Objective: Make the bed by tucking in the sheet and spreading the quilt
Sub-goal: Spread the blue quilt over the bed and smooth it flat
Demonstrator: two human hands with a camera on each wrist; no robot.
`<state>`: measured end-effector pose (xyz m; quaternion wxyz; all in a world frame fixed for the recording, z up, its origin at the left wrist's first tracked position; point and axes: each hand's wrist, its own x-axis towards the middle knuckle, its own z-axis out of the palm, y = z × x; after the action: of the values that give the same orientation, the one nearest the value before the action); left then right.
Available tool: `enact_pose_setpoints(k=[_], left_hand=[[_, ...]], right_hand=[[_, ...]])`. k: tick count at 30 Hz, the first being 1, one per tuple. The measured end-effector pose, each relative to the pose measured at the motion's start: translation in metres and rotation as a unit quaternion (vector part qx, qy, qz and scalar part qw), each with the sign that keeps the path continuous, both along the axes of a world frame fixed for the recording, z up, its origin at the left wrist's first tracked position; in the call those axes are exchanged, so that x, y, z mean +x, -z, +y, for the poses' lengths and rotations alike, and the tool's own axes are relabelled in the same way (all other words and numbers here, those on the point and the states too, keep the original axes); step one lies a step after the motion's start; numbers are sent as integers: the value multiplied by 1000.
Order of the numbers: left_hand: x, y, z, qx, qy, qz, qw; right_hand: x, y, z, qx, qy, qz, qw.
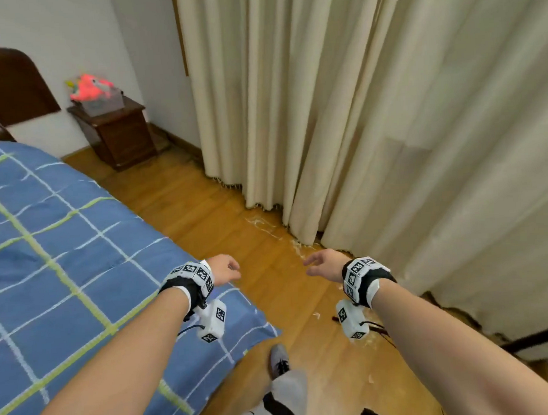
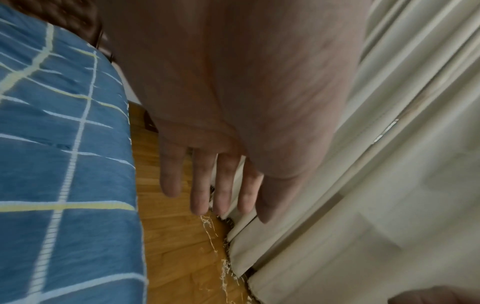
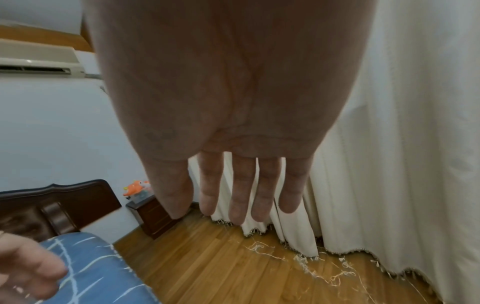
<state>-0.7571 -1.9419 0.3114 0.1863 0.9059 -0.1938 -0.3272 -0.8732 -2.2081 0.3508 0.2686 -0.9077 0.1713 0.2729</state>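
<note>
A blue quilt (image 1: 62, 250) with white and yellow-green check lines lies spread over the bed at the left; it also shows in the left wrist view (image 2: 64, 144) and the right wrist view (image 3: 96, 271). My left hand (image 1: 226, 270) hovers just past the quilt's near corner, above the floor, holding nothing. Its fingers (image 2: 200, 191) hang straight and relaxed. My right hand (image 1: 320, 265) floats over the floor between bed and curtain, empty, fingers (image 3: 241, 195) straight and slightly apart. No sheet is visible under the quilt.
Cream curtains (image 1: 373, 122) hang along the right, their frayed hem shedding threads (image 1: 264, 223) on the wooden floor (image 1: 203, 211). A dark bedside cabinet (image 1: 116, 133) with a pink toy (image 1: 91, 86) stands by the dark headboard (image 1: 9, 84). My foot (image 1: 279, 359) stands beside the bed's corner.
</note>
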Motion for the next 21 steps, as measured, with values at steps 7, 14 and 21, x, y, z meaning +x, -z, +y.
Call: enact_pose_setpoints(k=[7,14,21], left_hand=[[199,-27,-111,-27,-42,-19,999],[377,-42,-120,-3,-99,-21,995],[560,-35,-53,16,-299,-32,953]], right_hand=[[207,-18,-111,-9,3,1,1000],[450,-4,-126,22,-90,12,996],[730,9,-79,59,-229,1,972]])
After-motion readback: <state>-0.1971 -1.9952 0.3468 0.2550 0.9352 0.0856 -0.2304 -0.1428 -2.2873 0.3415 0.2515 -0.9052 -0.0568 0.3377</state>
